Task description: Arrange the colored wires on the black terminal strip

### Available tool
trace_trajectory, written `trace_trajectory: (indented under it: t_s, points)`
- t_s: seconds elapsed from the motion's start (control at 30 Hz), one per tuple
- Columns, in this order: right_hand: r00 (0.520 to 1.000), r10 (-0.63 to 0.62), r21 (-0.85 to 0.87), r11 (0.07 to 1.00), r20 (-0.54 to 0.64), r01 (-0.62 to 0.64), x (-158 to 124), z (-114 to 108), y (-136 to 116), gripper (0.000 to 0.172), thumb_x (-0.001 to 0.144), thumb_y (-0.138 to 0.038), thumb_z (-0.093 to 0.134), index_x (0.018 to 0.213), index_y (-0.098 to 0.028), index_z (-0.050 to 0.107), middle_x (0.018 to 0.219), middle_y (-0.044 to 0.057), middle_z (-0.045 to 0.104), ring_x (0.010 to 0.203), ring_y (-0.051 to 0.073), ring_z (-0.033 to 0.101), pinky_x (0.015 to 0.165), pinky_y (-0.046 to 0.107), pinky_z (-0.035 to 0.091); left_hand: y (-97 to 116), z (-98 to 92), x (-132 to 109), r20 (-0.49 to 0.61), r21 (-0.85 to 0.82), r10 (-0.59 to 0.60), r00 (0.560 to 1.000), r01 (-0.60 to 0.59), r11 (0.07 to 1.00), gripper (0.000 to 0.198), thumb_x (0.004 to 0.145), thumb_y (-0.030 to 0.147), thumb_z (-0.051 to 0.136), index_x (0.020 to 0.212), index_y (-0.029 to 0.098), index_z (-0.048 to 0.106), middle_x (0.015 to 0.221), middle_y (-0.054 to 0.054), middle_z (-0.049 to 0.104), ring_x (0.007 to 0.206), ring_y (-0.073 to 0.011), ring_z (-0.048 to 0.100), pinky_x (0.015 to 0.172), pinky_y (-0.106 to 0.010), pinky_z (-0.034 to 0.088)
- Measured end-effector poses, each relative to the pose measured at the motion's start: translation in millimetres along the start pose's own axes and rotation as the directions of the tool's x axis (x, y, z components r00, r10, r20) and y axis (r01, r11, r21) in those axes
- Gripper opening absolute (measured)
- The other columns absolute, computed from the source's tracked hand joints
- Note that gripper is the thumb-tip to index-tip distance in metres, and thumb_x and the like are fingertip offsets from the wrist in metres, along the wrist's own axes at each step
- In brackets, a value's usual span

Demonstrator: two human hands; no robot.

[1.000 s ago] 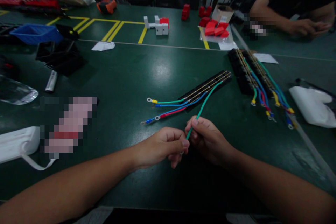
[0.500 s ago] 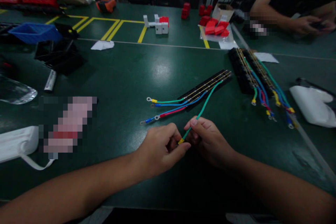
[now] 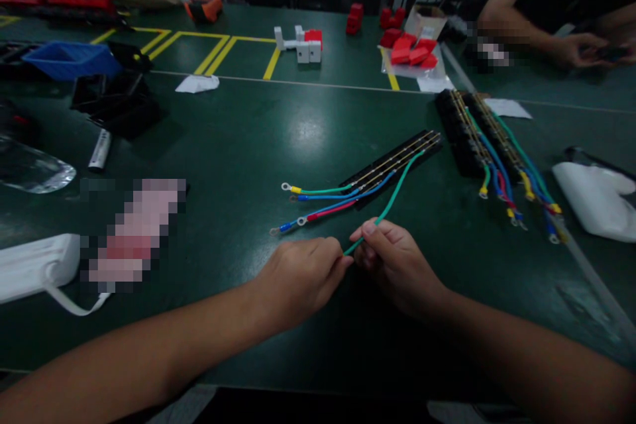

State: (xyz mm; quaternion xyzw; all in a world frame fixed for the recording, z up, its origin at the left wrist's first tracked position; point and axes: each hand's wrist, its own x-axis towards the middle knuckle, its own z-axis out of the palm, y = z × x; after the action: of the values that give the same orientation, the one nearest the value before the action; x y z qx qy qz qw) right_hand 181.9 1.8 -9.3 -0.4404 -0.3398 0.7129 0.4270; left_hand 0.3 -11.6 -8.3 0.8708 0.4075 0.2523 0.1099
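A green wire [image 3: 397,189] runs from the far end of a black terminal strip [image 3: 417,144] down to my hands. My left hand [image 3: 308,271] is closed round the wire's near end, hiding its yellow-sleeved tip. Just to the right, my right hand [image 3: 390,255] pinches the same wire between thumb and fingers. From the strip's near end, more wires fan out to the left: a second green wire [image 3: 322,191], blue wires and a red wire [image 3: 330,211], all with ring terminals at their tips.
Two more wired strips [image 3: 464,132] lie at right, beside a white object [image 3: 591,192]. Red parts [image 3: 415,50] sit on a plastic bag at the back. Black bins [image 3: 116,103], a marker [image 3: 100,149] and a white device [image 3: 40,265] are at left. Two other people sit across the table.
My left hand has closed over the green wire's yellow-sleeved end, which was showing between thumb and finger before. My right hand keeps its pinch. The view has shifted slightly.
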Motion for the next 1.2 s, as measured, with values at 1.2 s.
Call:
trace_trajectory:
  t_s: [1.2]
  points:
    - [1.000,-0.011,0.063,0.998,-0.006,0.011,0.0,2.5,-1.4,0.027,0.085,-0.041,0.070,0.076,-0.016,0.066,0.051,-0.005,0.047,0.048,0.006,0.042,0.049,0.021,0.030,-1.3,0.5,4.2,0.119,-0.067,-0.049,0.992,0.058,0.996,0.030,0.102,0.029,0.036,0.081,0.017,0.053,0.067,0.001,0.057,0.057,-0.0123,0.052,0.055,-0.026,0.038]
